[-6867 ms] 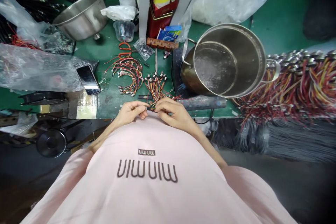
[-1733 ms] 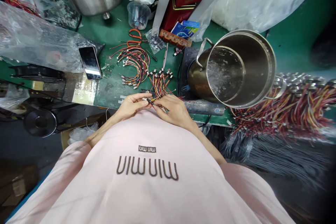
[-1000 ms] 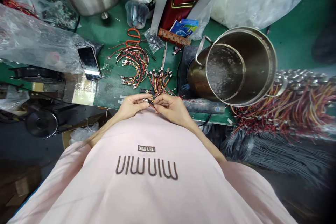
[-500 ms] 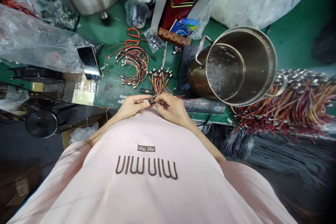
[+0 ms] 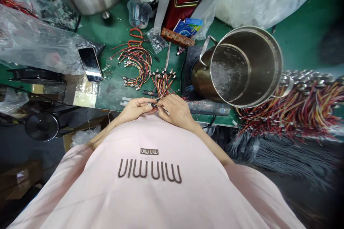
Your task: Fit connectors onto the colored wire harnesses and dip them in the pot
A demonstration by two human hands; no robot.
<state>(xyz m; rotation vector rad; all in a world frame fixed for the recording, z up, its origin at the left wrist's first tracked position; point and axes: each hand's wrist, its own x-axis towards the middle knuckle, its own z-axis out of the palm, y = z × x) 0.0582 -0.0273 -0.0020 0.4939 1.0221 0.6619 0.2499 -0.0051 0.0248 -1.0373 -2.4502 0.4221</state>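
Observation:
At the bench's front edge, close to my body, both hands meet over one small wired metal connector (image 5: 152, 105). My left hand (image 5: 134, 109) pinches its silvery end between thumb and fingers. My right hand (image 5: 176, 110) is closed at its dark end, fingertips together, and largely hides the wires there. Just beyond my fingers lies a bundle of wired connectors (image 5: 163, 80) with red, yellow, white and black leads. Left of it is a curved bundle of similar wires (image 5: 138, 64).
A tall steel pot (image 5: 206, 82) stands on a dark plate at the right, beside a big heap of wires (image 5: 290, 114). Orange-handled scissors (image 5: 136, 35), a phone (image 5: 90, 64) and plastic bags (image 5: 40, 43) lie on the green bench (image 5: 113, 94). A grey bar (image 5: 209, 108) runs along the front edge.
My right hand has turned over the connector, its fingers curling further in and covering more of the wires. My left hand keeps its pinch in nearly the same place.

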